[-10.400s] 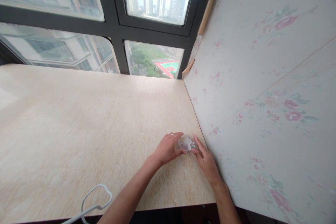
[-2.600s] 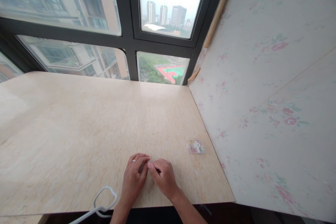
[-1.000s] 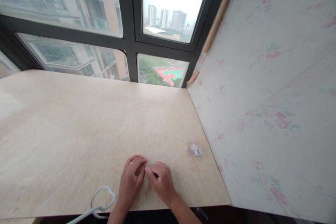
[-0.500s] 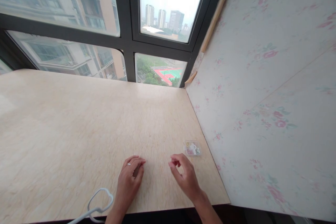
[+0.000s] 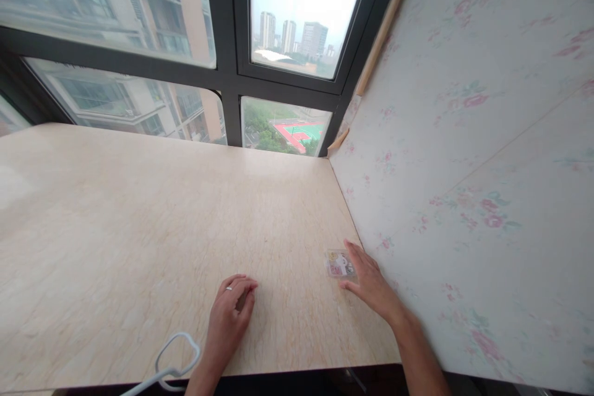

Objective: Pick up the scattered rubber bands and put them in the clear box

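A small clear plastic box point(image 5: 340, 263) with coloured printed pictures lies flat on the marble-patterned sill point(image 5: 185, 210), close to the right-hand wall. My right hand point(image 5: 369, 281) is at the box's right side, fingers stretched and thumb apart; the fingers reach past its far corner and the thumb is near its close edge. Whether the skin touches the box, I cannot tell. My left hand point(image 5: 232, 303) rests on the sill to the left, fingers curled in toward the thumb, a ring on one finger. Nothing shows in it.
A white cable point(image 5: 179, 371) loops beside my left forearm at the front edge. Floral wallpaper covers the wall point(image 5: 464, 198) on the right. Dark window frames point(image 5: 227, 80) stand along the back of the sill.
My right hand has moved right to the box and opened from a pinch-like curl. My left hand has stayed in place. The view has shifted slightly.
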Available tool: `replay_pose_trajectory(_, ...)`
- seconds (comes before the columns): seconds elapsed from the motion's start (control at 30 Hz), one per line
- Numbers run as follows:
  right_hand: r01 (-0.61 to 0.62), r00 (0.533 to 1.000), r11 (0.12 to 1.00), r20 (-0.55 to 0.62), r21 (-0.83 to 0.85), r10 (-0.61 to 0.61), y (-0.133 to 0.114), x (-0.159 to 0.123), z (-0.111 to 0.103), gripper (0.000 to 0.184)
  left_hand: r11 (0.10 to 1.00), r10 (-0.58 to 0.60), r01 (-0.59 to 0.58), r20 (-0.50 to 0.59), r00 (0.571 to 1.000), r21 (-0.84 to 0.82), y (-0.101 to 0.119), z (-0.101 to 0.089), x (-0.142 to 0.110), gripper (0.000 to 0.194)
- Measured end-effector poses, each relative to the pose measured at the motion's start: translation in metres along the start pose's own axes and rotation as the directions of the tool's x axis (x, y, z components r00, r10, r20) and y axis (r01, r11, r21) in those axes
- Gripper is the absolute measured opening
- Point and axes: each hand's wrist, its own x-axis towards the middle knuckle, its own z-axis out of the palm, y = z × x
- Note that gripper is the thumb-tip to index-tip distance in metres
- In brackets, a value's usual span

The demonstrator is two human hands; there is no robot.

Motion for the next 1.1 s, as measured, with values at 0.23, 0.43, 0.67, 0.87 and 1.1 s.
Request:
replay_pose_trajectory(0.23, -0.037, 0.999, 0.995, 0.020, 0.096, 0.035, -0.004, 0.008, -0.007, 0.071, 1.000, 0.011, -0.011, 0.006, 1.000, 0.009, 0.001, 0.000, 0.000, 0.015)
replay_pose_trajectory(0.43, -0.066, 0.990, 0.937, -0.098, 0.344, 0.106, -0.020, 0.004, -0.009, 0.066, 1.000, 0.011, -0.011, 0.006, 1.000, 0.011, 0.004, 0.000, 0.000, 0.016)
replay_pose_trajectory(0.67, -0.092, 0.960, 0.740, -0.138, 0.667, 0.244, -0.051, 0.004, 0.005, 0.052, 0.999, 0.021, -0.021, 0.011, 1.000, 0.025, 0.007, 0.002, 0.000, 0.017)
replay_pose_trajectory(0.87, 0.002, 0.999, 0.685, -0.038, 0.728, 0.038, -0.112, 0.008, 0.030, 0.045, 0.999, 0.044, -0.045, -0.047, 0.998, -0.016, 0.014, -0.001, -0.004, 0.017)
replay_pose_trajectory(1.1, 0.115, 0.993, 0.673, -0.063, 0.730, -0.102, -0.156, 0.025, 0.043, 0.042, 0.884, -0.208, 0.201, 0.028, 0.978, -0.423, 0.012, -0.005, -0.011, 0.052)
